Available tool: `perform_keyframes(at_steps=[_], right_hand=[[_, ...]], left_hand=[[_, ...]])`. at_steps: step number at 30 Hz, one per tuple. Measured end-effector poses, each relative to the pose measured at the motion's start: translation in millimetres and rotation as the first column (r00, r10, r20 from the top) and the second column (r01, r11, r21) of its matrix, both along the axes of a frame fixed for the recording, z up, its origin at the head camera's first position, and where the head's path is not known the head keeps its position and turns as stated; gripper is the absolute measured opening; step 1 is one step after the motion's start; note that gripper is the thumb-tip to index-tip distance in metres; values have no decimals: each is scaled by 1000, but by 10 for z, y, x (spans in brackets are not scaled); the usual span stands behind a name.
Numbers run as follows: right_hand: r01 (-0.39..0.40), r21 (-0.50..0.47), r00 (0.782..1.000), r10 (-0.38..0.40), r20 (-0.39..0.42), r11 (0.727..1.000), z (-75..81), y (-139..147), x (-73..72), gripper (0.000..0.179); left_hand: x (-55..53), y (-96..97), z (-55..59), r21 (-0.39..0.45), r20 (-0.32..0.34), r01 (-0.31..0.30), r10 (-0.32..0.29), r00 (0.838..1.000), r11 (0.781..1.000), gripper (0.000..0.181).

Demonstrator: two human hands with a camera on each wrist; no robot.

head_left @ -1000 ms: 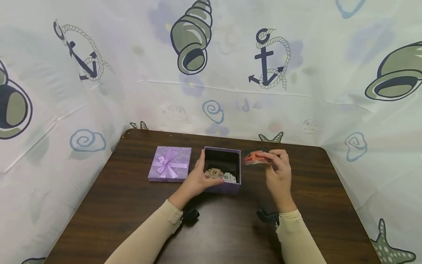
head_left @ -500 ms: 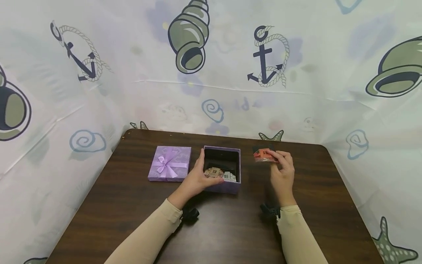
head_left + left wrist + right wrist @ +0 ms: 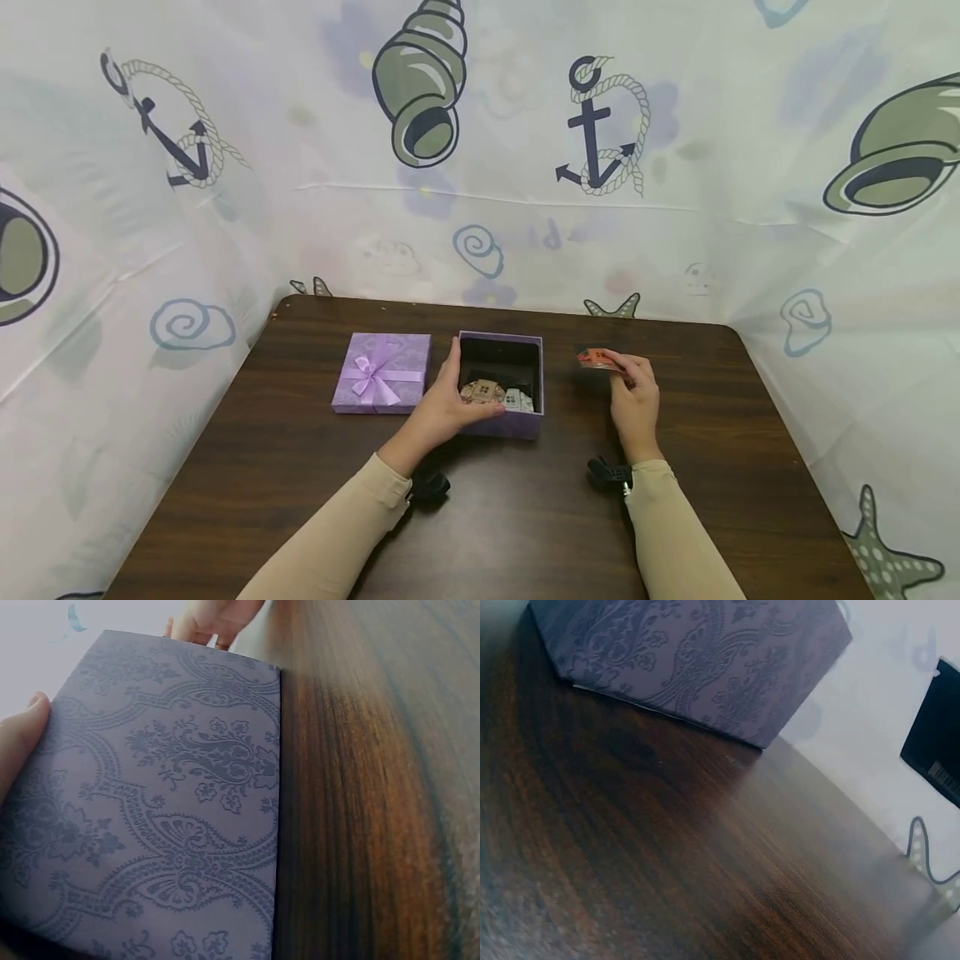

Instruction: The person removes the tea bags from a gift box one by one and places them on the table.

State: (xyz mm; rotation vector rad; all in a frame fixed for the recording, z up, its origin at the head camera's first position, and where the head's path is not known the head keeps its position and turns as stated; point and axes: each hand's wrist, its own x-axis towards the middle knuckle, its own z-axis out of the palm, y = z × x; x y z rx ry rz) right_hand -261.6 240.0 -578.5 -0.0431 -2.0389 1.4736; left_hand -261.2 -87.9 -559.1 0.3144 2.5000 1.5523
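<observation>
An open purple gift box [image 3: 504, 426] with a black inside stands on the table. My left hand [image 3: 442, 407] holds it at the near left corner, fingers along the left side and thumb over the front rim. Embossed flowers cover its wall in both wrist views. Inside lie a brown house-shaped piece [image 3: 483, 391] and a whitish one [image 3: 517, 400]. Right of the box, my right hand [image 3: 635, 400] pinches a flat orange packet [image 3: 597, 358] between thumb and fingers, raised above the table. Its dark back [image 3: 939, 735] carries a barcode in the right wrist view.
The purple lid [image 3: 382, 372] with a ribbon bow lies left of the box. Both stand on a dark brown wooden table [image 3: 517, 517]. A white cloth [image 3: 337, 242] printed with shells and anchors hangs behind and at both sides.
The right hand has moved slightly away from the box with the packet, which has tilted to show a thinner face. The left hand keeps its hold on the box.
</observation>
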Motion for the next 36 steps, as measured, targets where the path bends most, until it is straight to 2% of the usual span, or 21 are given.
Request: perform_keyframes(at_steps=[4,7,8,13,18,30,36], right_hand=[[-14,37,998,12,66,999,-205,126,-124,25],[-29,114,992,14,126,993,-365,223,-217,28],[-31,146,989,9,149,989,-376,224,-227,29],[-58,280,970,-13,243,958,-397,231,-247,34],[-115,313,951,14,309,943,-376,219,-242,41],[-178,366,938,45,344,913,-347,194,-226,44],[-190,448,937,25,349,873,-362,184,-231,52]], left_hand=[[9,-2,7,8,4,-2,2,1000,1000,147],[19,-1,27,7,7,-3,3,1000,1000,146],[21,-4,28,6,9,-3,3,1000,1000,146],[19,-1,25,5,2,1,-1,1000,1000,146],[11,3,21,-3,-1,-2,2,1000,1000,146],[11,5,18,-14,-7,-7,7,1000,1000,147],[3,8,13,-9,-8,-9,9,1000,1000,149]])
